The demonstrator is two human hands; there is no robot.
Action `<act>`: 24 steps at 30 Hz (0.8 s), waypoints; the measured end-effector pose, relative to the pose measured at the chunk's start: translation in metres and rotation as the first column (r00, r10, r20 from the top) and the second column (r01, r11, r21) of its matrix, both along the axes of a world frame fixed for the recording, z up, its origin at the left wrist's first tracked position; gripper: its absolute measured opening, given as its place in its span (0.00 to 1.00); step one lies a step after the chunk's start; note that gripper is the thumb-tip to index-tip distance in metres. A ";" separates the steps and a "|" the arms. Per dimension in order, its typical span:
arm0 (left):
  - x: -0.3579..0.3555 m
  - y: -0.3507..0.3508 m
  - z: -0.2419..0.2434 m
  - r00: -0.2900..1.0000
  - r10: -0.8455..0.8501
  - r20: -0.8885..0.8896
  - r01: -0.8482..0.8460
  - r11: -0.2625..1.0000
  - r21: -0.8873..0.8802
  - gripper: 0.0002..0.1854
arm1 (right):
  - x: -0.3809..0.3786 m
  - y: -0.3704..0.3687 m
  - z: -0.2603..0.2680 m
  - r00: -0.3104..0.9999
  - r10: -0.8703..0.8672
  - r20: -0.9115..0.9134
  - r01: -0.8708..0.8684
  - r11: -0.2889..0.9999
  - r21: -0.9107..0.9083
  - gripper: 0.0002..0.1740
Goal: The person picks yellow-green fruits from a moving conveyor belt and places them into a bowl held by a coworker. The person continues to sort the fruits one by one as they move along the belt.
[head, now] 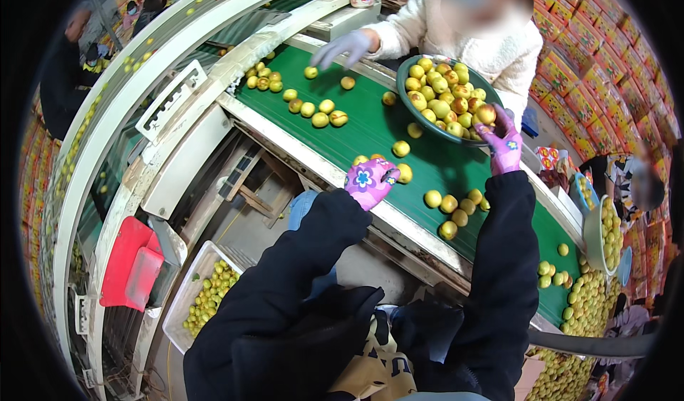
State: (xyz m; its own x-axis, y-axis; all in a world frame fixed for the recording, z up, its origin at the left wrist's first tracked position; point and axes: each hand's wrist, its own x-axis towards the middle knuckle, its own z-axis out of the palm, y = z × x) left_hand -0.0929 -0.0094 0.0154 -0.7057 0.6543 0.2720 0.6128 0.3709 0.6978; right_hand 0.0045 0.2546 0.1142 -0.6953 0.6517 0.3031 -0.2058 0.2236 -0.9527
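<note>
My right hand, in a pink flowered glove, grips a yellow-red jujube fruit at the right rim of a green basin heaped with similar fruit. My left hand, gloved alike, is over the near edge of the green conveyor belt, its fingers curled beside a few fruits; whether it holds one cannot be seen. Loose fruits lie scattered on the belt. Across it, a co-worker in a fluffy white jacket is behind the basin, one grey-gloved hand above the belt.
A white metal rail edges the belt before me. A white crate of fruit stands low at left, near a red plastic scoop-like piece. Piled fruit and a pale green basin are at right. Stacked printed boxes stand beyond.
</note>
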 end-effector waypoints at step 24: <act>0.001 -0.002 0.008 1.000 -0.015 -0.022 0.014 1.000 -0.015 0.14 | 0.070 -0.076 -0.070 0.782 0.101 0.615 -0.524 0.640 0.562 0.21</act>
State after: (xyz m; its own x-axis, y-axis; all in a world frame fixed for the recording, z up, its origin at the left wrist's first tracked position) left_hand -0.0918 -0.0117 0.0229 -0.6899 0.6684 0.2781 0.6337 0.3719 0.6783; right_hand 0.0750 0.1783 0.0440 -0.9875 0.1162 0.1063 0.0429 0.8481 -0.5282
